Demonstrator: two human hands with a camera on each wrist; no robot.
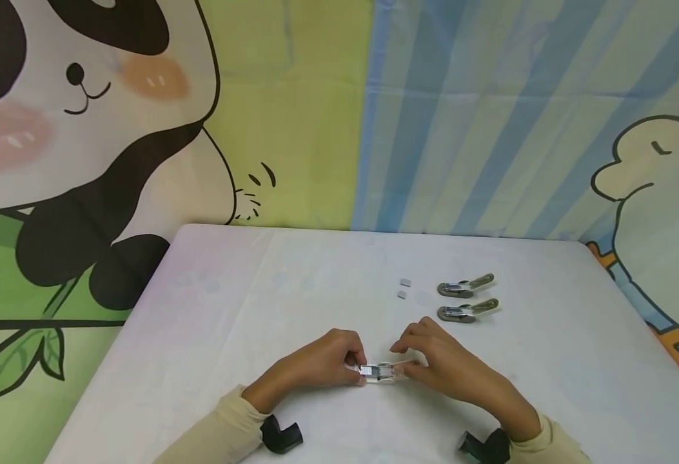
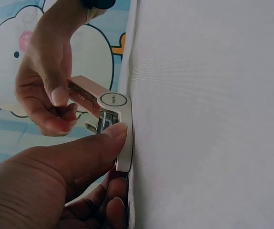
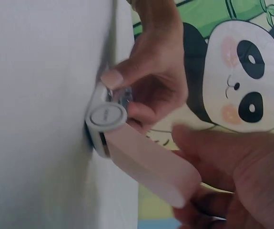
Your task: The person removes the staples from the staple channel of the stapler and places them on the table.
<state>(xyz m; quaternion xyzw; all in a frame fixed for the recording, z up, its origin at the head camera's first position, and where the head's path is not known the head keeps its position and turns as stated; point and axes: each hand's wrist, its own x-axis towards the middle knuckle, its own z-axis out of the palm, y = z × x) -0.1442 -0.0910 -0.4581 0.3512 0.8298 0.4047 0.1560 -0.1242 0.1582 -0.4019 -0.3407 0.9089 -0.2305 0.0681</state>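
A small pink-and-white stapler point(image 2: 124, 150) stands low over the white tabletop, hinged wide apart, with its metal rail uncovered. My left hand point(image 1: 329, 361) grips the white base, and its thumb lies over the rail in the left wrist view. The pink top arm point(image 3: 148, 164) slants up to my right hand point(image 1: 446, 361), whose curled thumb and fingers hold its free end; part of that contact is hidden. Beyond the right hand lie two opened grey-green staplers, the nearer stapler point(image 1: 458, 314) and the farther stapler point(image 1: 456, 289). Left of them are two small grey staple strips, one strip point(image 1: 405, 282) behind the other point(image 1: 402, 294).
The table point(image 1: 293, 277) is covered in white cloth and meets a cartoon-printed curtain point(image 1: 304, 129) at its back edge. Black wrist-worn pieces, the left piece point(image 1: 281, 437) and the right piece point(image 1: 487, 446), sit at the cuffs of the beige sleeves.
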